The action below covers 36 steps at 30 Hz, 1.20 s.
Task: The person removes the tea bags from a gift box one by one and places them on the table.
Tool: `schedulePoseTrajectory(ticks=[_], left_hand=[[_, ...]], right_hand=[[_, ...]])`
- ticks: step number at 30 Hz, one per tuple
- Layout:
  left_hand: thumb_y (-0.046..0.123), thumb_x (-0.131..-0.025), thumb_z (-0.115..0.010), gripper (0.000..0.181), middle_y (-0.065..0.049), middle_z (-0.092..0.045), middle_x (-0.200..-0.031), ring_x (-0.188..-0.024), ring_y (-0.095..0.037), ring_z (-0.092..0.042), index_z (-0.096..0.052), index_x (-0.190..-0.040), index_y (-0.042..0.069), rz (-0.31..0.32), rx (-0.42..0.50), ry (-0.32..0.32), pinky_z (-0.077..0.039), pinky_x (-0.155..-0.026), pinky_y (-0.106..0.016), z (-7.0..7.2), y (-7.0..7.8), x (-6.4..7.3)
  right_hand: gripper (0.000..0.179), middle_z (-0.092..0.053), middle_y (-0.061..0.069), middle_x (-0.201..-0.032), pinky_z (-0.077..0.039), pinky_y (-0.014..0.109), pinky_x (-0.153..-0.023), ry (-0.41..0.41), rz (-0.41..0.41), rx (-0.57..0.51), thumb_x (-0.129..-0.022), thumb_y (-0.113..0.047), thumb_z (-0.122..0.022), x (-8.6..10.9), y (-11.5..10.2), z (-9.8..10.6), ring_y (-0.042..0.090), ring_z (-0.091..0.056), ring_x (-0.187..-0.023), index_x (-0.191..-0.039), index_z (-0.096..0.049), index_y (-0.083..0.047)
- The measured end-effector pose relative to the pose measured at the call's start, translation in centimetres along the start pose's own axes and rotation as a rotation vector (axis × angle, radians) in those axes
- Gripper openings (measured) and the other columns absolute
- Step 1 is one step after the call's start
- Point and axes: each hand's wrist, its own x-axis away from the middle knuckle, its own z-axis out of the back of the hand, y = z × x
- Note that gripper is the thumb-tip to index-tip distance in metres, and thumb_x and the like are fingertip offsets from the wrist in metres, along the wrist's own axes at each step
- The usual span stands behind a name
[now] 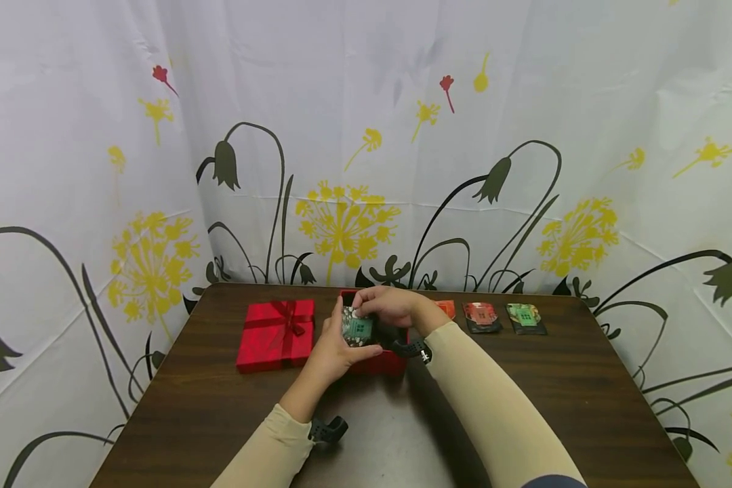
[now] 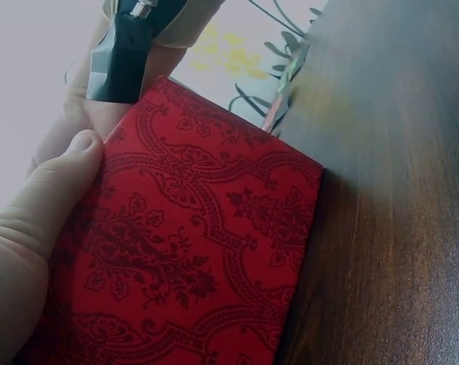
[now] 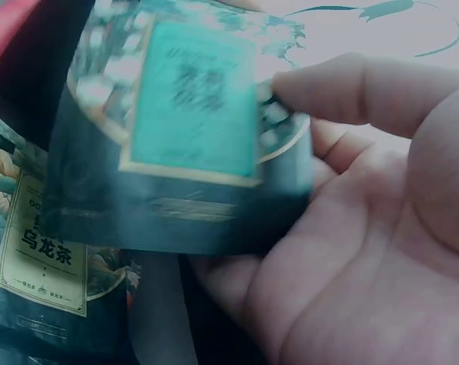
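My right hand [image 1: 393, 306] pinches a dark tea packet [image 3: 191, 137] with a teal label, thumb on its near face and fingers behind. In the head view this packet [image 1: 357, 327] is over the open red gift box [image 1: 378, 364], close to my left hand [image 1: 332, 346]. The left hand grips the box at its left front corner. Its thumb [image 2: 70, 163] lies along the patterned red outer wall [image 2: 191, 243] in the left wrist view. Another tea packet [image 3: 43, 251], with a pale yellow label, is beneath the held one in the right wrist view.
The red box lid [image 1: 274, 335] with a ribbon bow lies left of the box. To the right are an orange packet [image 1: 445, 308] partly behind my right wrist, a red-labelled packet [image 1: 482, 317] and a green-labelled packet [image 1: 525, 318]. A patterned curtain [image 1: 366, 135] hangs behind the wooden table [image 1: 585, 407].
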Motion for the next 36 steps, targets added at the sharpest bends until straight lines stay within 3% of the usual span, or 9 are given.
schedulePoseTrajectory(ticks=[3, 7, 10, 14, 16, 19, 23, 28, 36], left_hand=[[0.054, -0.075, -0.099, 0.143, -0.026, -0.036, -0.164, -0.134, -0.040, -0.055, -0.005, -0.178, 0.022, -0.004, -0.008, 0.006, -0.050, -0.114, -0.060, 0.0, -0.1, -0.1], [0.054, -0.074, -0.100, 0.143, -0.027, -0.037, -0.163, -0.136, -0.043, -0.055, -0.006, -0.178, 0.022, -0.003, -0.017, 0.008, -0.049, -0.114, -0.061, 0.0, -0.1, 0.0], [0.051, -0.075, -0.100, 0.142, -0.028, -0.036, -0.165, -0.140, -0.048, -0.054, -0.006, -0.178, 0.023, -0.001, -0.010, 0.008, -0.047, -0.116, -0.065, 0.0, 0.0, 0.1], [0.048, -0.076, -0.100, 0.140, -0.029, -0.036, -0.165, -0.144, -0.051, -0.052, -0.008, -0.178, 0.025, -0.008, 0.000, 0.011, -0.044, -0.118, -0.068, 0.0, 0.1, 0.2], [0.048, -0.075, -0.100, 0.140, -0.030, -0.035, -0.166, -0.145, -0.050, -0.050, -0.008, -0.178, 0.026, -0.012, 0.005, 0.010, -0.044, -0.119, -0.067, 0.0, 0.1, 0.2], [0.053, -0.074, -0.100, 0.141, -0.030, -0.035, -0.165, -0.145, -0.050, -0.050, -0.007, -0.178, 0.025, -0.016, 0.004, 0.007, -0.045, -0.118, -0.067, 0.1, 0.2, 0.1], [0.058, -0.073, -0.099, 0.144, -0.029, -0.036, -0.164, -0.143, -0.049, -0.052, -0.005, -0.178, 0.026, -0.014, -0.002, 0.008, -0.047, -0.116, -0.068, 0.1, 0.2, 0.0], [0.058, -0.073, -0.099, 0.145, -0.028, -0.036, -0.165, -0.145, -0.049, -0.051, -0.004, -0.178, 0.029, -0.008, -0.015, 0.009, -0.046, -0.117, -0.067, 0.2, 0.2, 0.1], [0.058, -0.073, -0.099, 0.144, -0.028, -0.037, -0.165, -0.145, -0.048, -0.050, -0.005, -0.178, 0.024, -0.004, -0.015, 0.012, -0.046, -0.118, -0.065, 0.1, 0.2, 0.1]], right_hand=[[0.010, -0.064, 0.003, -0.107, -0.054, 0.031, -0.087, 0.007, 0.020, -0.044, -0.107, -0.004, -0.060, 0.2, 0.0, 0.1, 0.018, -0.059, -0.101, -0.101, -0.066, -0.011], [0.012, -0.066, 0.002, -0.109, -0.057, 0.030, -0.086, -0.006, 0.069, -0.081, -0.110, -0.005, -0.058, 0.6, 0.1, 0.3, 0.017, -0.063, -0.100, -0.117, -0.065, -0.011], [0.018, -0.067, 0.002, -0.108, -0.053, 0.021, -0.063, 0.001, 0.111, -0.133, -0.112, -0.004, -0.056, 0.9, 0.2, 0.7, 0.011, -0.060, -0.077, -0.126, -0.063, -0.012], [0.018, -0.068, 0.004, -0.109, -0.035, 0.015, -0.042, 0.063, 0.123, -0.249, -0.113, -0.007, -0.055, 1.5, 0.2, 1.3, 0.004, -0.050, -0.054, -0.123, -0.070, -0.011], [0.019, -0.070, 0.005, -0.115, -0.044, 0.014, -0.046, 0.086, 0.125, -0.281, -0.114, -0.009, -0.056, 1.7, 0.2, 1.4, 0.003, -0.059, -0.062, -0.123, -0.073, -0.010], [0.024, -0.068, 0.008, -0.125, -0.059, 0.019, -0.066, 0.101, 0.138, -0.301, -0.113, -0.008, -0.057, 2.1, 0.1, 1.6, 0.010, -0.070, -0.090, -0.133, -0.070, -0.009], [0.031, -0.061, 0.009, -0.131, -0.062, 0.027, -0.082, 0.123, 0.176, -0.314, -0.111, 0.000, -0.057, 2.7, 0.2, 1.8, 0.015, -0.067, -0.101, -0.142, -0.061, -0.004], [0.029, -0.059, 0.007, -0.131, -0.061, 0.025, -0.078, 0.165, 0.194, -0.252, -0.109, 0.001, -0.060, 3.4, 0.5, 1.5, 0.016, -0.063, -0.096, -0.137, -0.065, -0.003], [0.029, -0.062, 0.009, -0.130, -0.062, 0.026, -0.073, 0.259, 0.208, -0.126, -0.108, 0.000, -0.063, 4.2, 0.8, 0.3, 0.019, -0.064, -0.097, -0.137, -0.065, 0.001]])
